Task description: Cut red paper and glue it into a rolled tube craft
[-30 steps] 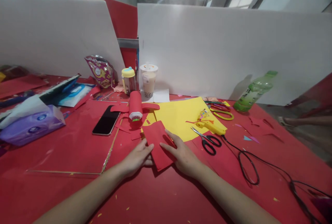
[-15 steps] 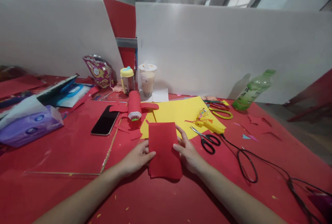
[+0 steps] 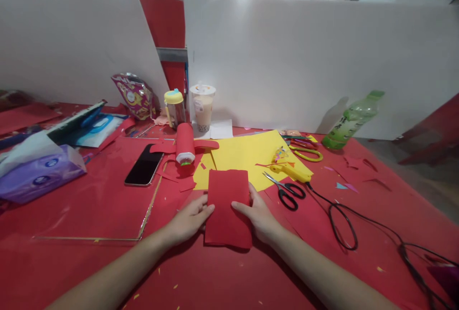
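Note:
Upright between my hands is a rectangular piece of red paper (image 3: 228, 219), with a slightly uneven lower edge. My left hand (image 3: 191, 216) grips its left edge, thumb on the front and fingers behind. On the right edge my right hand (image 3: 257, 214) holds it the same way, its thumb reaching further over the front. Behind the red paper lies a yellow sheet (image 3: 247, 152). Black-handled scissors (image 3: 286, 191) and a yellow glue gun (image 3: 292, 172) lie right of the paper. A red-wrapped cylinder (image 3: 185, 142) with strips at its sides rests beyond my left hand.
A phone (image 3: 144, 165) and a purple tissue pack (image 3: 43, 171) lie on the left. Behind stand a yellow-lidded bottle (image 3: 174, 109) and a milk tea cup (image 3: 203, 109). At right are a leaning green bottle (image 3: 353, 121) and a looping black cable (image 3: 332, 219). White boards (image 3: 304, 61) close off the back.
The red paper's top has shifted slightly right and its face looks wider. My right thumb has slid left over its front. The whole view has shifted a little.

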### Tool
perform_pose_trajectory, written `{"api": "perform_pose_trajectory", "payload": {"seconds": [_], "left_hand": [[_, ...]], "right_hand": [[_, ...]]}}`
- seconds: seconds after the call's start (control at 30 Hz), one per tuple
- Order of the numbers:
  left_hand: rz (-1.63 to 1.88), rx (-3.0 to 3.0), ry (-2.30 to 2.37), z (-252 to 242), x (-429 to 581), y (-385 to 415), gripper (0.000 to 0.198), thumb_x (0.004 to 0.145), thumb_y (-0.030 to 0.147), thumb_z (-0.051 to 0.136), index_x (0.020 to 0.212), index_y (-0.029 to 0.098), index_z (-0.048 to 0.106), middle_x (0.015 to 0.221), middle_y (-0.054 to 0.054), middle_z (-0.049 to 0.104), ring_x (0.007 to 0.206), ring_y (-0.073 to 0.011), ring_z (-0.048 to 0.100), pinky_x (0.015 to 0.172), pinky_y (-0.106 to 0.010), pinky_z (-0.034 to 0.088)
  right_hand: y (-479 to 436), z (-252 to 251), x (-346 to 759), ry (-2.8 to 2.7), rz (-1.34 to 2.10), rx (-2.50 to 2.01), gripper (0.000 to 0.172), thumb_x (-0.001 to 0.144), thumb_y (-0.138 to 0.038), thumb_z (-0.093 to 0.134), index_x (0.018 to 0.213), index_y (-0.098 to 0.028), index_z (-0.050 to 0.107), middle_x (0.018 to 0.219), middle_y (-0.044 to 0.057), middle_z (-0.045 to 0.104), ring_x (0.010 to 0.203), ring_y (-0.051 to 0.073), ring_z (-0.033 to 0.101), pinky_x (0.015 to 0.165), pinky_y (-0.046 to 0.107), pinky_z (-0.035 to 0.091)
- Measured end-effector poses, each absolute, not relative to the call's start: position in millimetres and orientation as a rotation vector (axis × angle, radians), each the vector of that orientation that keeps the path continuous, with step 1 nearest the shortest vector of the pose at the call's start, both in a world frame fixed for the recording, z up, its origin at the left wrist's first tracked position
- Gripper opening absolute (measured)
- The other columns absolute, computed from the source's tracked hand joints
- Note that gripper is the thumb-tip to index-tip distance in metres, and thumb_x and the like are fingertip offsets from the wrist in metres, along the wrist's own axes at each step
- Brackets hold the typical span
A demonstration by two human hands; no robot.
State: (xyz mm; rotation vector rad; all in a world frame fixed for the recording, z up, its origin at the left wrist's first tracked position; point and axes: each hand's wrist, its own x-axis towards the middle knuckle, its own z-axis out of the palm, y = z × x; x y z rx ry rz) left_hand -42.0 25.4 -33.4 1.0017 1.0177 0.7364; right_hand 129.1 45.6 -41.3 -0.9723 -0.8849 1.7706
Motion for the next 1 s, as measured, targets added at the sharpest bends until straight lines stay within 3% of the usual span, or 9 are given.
{"api": "perform_pose_trajectory", "payload": {"seconds": [0.23,0.43,0.57,0.7,1.0], "left_hand": [[0.698,1.011,1.015,-35.2,-42.2,25.6,0.027,0.076,0.041,0.055,0.086,0.016,0.053,0.060,0.005,0.049,0.049,-0.0064,0.040,0.049,-0.018,0.033],[0.694,1.018,0.997,-34.1,-42.3,25.8,0.027,0.076,0.040,0.056,0.088,0.016,0.052,0.064,0.003,0.051,0.054,-0.0071,0.046,0.049,-0.017,0.035],[0.714,1.038,0.975,-30.6,-42.0,25.9,0.029,0.075,0.035,0.057,0.097,0.017,0.053,0.061,0.003,0.053,0.053,-0.0084,0.048,0.051,-0.019,0.037],[0.720,1.011,0.937,-30.5,-41.5,26.6,0.037,0.074,0.032,0.060,0.107,0.017,0.051,0.070,-0.002,0.061,0.060,-0.0121,0.055,0.059,-0.024,0.042],[0.719,0.981,0.982,-37.7,-42.4,27.6,0.029,0.079,0.039,0.052,0.099,0.018,0.054,0.066,0.002,0.055,0.055,-0.0088,0.049,0.056,-0.022,0.041]], "right_hand": [[45.3,-42.8,130.8,-0.950,1.747,-1.045,0.058,0.060,-0.022,0.066,0.111,-0.023,0.038,0.106,0.007,0.063,0.092,0.024,0.061,0.080,0.041,0.049],[44.5,-43.9,130.9,-0.968,1.742,-1.034,0.056,0.062,-0.020,0.064,0.111,-0.023,0.037,0.104,0.007,0.063,0.090,0.023,0.062,0.080,0.040,0.049],[45.2,-43.7,131.1,-1.045,1.690,-1.070,0.052,0.061,-0.022,0.064,0.108,-0.022,0.040,0.106,0.007,0.062,0.096,0.024,0.059,0.081,0.040,0.048],[46.2,-45.7,131.9,-1.132,1.624,-1.090,0.051,0.063,-0.021,0.062,0.108,-0.022,0.040,0.108,0.007,0.060,0.099,0.023,0.057,0.084,0.039,0.046],[45.1,-47.3,131.5,-1.131,1.632,-1.064,0.050,0.065,-0.021,0.061,0.110,-0.023,0.039,0.109,0.007,0.059,0.099,0.022,0.057,0.086,0.039,0.045]]}}
